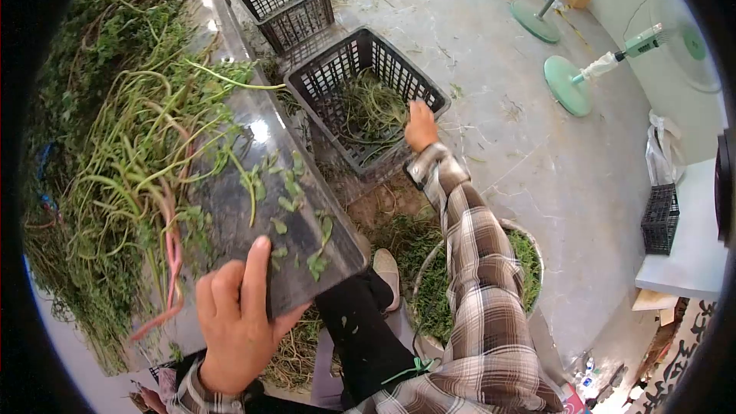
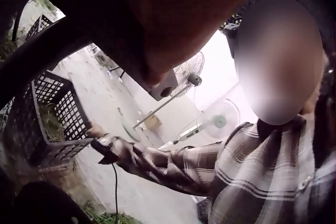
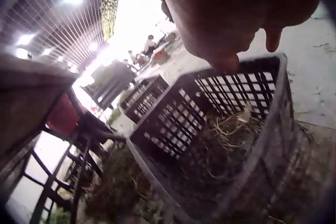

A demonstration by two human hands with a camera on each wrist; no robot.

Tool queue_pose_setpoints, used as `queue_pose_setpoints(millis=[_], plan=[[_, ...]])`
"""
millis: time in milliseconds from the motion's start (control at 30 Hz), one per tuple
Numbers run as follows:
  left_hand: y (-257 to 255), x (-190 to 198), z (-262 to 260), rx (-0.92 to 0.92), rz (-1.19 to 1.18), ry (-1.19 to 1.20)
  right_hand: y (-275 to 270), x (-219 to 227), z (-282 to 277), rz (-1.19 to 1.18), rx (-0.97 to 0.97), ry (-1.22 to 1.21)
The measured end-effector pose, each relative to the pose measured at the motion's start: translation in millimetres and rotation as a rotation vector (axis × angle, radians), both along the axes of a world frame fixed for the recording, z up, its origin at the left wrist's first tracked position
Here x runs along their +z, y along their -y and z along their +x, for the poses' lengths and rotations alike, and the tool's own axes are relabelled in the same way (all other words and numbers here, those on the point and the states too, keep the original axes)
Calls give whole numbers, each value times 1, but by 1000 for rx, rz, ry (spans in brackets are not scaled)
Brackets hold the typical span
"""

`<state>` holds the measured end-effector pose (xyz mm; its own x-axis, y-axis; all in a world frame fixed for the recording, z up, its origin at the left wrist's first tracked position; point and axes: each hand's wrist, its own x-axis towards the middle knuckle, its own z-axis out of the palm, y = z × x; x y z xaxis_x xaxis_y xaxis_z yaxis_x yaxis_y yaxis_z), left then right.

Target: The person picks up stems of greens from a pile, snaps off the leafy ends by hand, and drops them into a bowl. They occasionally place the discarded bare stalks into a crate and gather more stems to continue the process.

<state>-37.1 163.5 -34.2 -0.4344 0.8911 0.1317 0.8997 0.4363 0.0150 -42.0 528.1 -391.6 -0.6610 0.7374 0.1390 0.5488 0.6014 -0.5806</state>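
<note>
My right hand reaches out to the near right rim of a large black plastic crate. In the right wrist view its fingers hang loosely over the crate, and no item shows in them. Tangled green stems lie inside the crate. My left hand rests at the near edge of the dark tabletop, index finger extended over the surface. Beside it is a heap of long leafy stems, some of them pinkish at the ends. A few loose leafy sprigs are scattered on the tabletop.
Behind the large crate stands a smaller black crate. A round tub of green leaves sits beneath my right forearm. Fans with green bases stand on the grey floor at right, near a white table.
</note>
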Motion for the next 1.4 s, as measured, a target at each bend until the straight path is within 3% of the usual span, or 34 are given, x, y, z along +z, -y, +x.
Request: queue_pose_setpoints(millis=[100, 200, 267, 333, 567, 933, 1067, 1133, 1200, 1267, 1333, 1400], plan=[[6, -3, 4, 79, -70, 70, 31, -24, 20, 38, 75, 266], [8, -4, 5, 95, -120, -25, 36, -54, 14, 142, 105, 338], [14, -9, -4, -52, -106, -178, 32, -70, 8, 192, 106, 346], [14, -7, -4, -63, -116, -178, 29, -64, 3, 246, 190, 533], [15, -8, -4, -3, -109, -209, 30, -69, 18, 446, 386, 514], [17, -14, -5, 37, -68, -216, 74, -56, 183, 341, 540, 625], [17, -15, -5, 44, -59, -229, 83, -36, 205, 239, 625, 875], [16, -16, -6, 35, -54, -228, 82, -26, 192, -2, 616, 1090], [16, -16, -6, 33, -48, -234, 67, -32, 174, -327, 478, 1033], [17, -16, -7, 13, -41, -246, 61, -51, 158, -385, 396, 760], [12, -12, -6, 7, -102, -357, 65, -67, 137, -340, 351, 683], [10, -12, -8, -27, -89, -340, 67, -95, 115, -514, 329, 666]])
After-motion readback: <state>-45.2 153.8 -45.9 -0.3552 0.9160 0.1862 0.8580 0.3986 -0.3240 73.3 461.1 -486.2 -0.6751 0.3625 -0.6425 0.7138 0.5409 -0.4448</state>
